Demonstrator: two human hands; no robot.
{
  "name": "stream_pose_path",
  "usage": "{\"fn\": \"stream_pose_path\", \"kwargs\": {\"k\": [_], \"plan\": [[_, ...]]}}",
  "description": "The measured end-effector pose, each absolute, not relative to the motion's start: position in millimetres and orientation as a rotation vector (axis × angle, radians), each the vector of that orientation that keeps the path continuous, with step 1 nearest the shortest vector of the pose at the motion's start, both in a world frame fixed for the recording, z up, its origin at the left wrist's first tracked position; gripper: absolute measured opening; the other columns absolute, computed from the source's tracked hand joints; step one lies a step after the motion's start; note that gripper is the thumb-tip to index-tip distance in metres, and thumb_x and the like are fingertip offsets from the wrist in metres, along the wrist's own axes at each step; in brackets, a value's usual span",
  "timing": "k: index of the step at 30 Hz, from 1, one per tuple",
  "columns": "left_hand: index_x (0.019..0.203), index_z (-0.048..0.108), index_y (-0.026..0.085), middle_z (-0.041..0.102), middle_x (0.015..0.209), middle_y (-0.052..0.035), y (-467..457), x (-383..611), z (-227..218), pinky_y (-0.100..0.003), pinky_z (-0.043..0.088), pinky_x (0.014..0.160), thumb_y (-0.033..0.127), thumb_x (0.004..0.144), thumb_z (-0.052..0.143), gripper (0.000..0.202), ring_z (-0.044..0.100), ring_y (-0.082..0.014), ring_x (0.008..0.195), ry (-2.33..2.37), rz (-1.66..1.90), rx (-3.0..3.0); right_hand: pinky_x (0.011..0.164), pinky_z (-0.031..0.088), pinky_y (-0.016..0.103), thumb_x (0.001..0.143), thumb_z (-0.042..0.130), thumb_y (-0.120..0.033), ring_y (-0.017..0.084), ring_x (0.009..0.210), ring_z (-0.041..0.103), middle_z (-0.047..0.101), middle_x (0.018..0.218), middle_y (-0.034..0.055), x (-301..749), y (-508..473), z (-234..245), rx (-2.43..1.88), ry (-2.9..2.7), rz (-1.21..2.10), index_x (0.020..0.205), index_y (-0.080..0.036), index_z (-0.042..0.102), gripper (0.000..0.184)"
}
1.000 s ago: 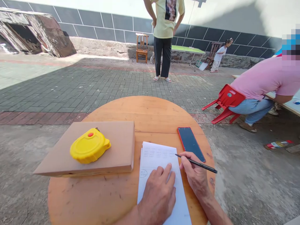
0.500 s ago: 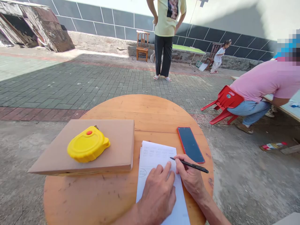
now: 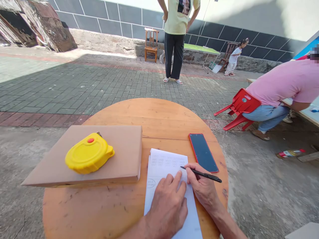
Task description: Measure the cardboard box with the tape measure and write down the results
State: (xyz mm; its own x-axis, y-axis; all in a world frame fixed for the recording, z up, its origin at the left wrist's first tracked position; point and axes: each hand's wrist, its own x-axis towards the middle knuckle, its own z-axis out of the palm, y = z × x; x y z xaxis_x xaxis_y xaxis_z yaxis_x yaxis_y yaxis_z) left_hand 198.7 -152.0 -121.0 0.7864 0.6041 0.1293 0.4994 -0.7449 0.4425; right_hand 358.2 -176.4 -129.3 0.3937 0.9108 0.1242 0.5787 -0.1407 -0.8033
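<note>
My left hand (image 3: 168, 205) lies flat, fingers spread, on a white sheet of paper (image 3: 163, 167) with small written rows near its top. My right hand (image 3: 203, 189) is closed round a black pen (image 3: 203, 174), its tip touching the paper's right side. The paper lies on a round wooden table (image 3: 149, 116). A phone with a red case (image 3: 203, 152) lies face up just right of the paper. To the left, a yellow tape measure (image 3: 88, 154) rests on a flat cardboard box (image 3: 124, 149).
A person in a pink shirt (image 3: 281, 86) crouches at the right by a red plastic chair (image 3: 239, 106). Another person (image 3: 176, 36) stands beyond the table on brick paving. A wooden chair (image 3: 151, 44), a green table (image 3: 200, 49) and a child (image 3: 233, 59) are by the far wall.
The pen tip has shifted slightly left onto the paper. The view has drifted a little; my left hand stays flat on the sheet.
</note>
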Motion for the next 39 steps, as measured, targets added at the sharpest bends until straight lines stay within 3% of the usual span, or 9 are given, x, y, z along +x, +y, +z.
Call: {"fn": "stream_pose_path", "kwargs": {"k": [17, 28, 39], "plan": [[0.106, 0.059, 0.019, 0.051, 0.138, -0.0066, -150.7, 198.7, -122.2, -0.046, 0.05, 0.084, 0.017, 0.079, 0.051, 0.028, 0.05, -0.0278, 0.1, 0.825, 0.374, 2.569, 0.072, 0.051, 0.029, 0.088, 0.052, -0.029, 0.019, 0.073, 0.065, 0.072, 0.077, 0.0032, 357.3, -174.8, -124.2, -1.794, -1.3, 0.48, 0.079, -0.021, 0.066, 0.018], [0.109, 0.058, 0.02, 0.049, 0.142, -0.0065, -150.9, 197.7, -122.8, -0.048, 0.051, 0.085, 0.018, 0.079, 0.052, 0.03, 0.05, -0.0283, 0.101, 0.83, 0.363, 2.569, 0.053, 0.046, 0.026, 0.089, 0.052, -0.035, 0.016, 0.057, 0.059, 0.065, 0.068, 0.002, 358.8, -178.2, -128.5, -1.802, -1.198, 0.529, 0.083, -0.02, 0.066, 0.022], [0.109, 0.059, 0.02, 0.048, 0.143, -0.0067, -149.8, 197.9, -121.2, -0.047, 0.051, 0.085, 0.018, 0.08, 0.05, 0.03, 0.051, -0.0284, 0.102, 0.835, 0.344, 2.582, 0.053, 0.047, 0.027, 0.089, 0.051, -0.035, 0.016, 0.055, 0.059, 0.067, 0.071, 0.0027, 358.5, -176.2, -124.0, -1.825, -1.222, 0.519, 0.083, -0.019, 0.066, 0.022]]}}
